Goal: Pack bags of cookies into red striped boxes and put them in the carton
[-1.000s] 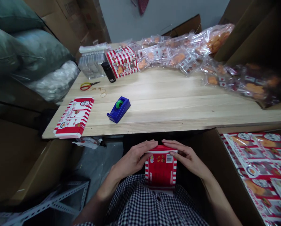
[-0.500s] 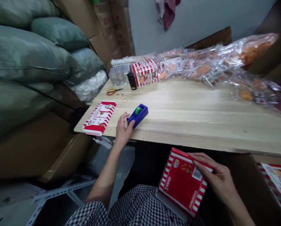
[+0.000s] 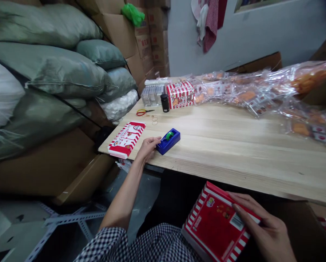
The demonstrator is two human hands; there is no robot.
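Observation:
My left hand [image 3: 148,146] pinches with thumb and fingers at the front, cutter end of a blue tape dispenser [image 3: 167,142], where the tape's end sits; the strip itself hardly shows. A green-cored roll [image 3: 169,135] is seated in the dispenser, which rests near the table's front edge. Over my lap, my right hand [image 3: 265,222] holds a red carton [image 3: 216,222] with striped edges and a barcode, thumb on its face and fingers along its far edge. The carton is tilted, and its lower end runs out of view.
Flat printed cartons [image 3: 127,140] lie stacked at the table's left corner. Behind them are scissors [image 3: 144,112], rubber bands [image 3: 154,120], a black bottle [image 3: 165,103] and a striped box [image 3: 180,95]. Clear snack packets [image 3: 243,95] line the back. Stuffed sacks [image 3: 51,69] are piled at left.
My left hand has closed from a spread grip around the dispenser's front into a pinch at its cutter end. The right hand still holds the carton. The view has shifted.

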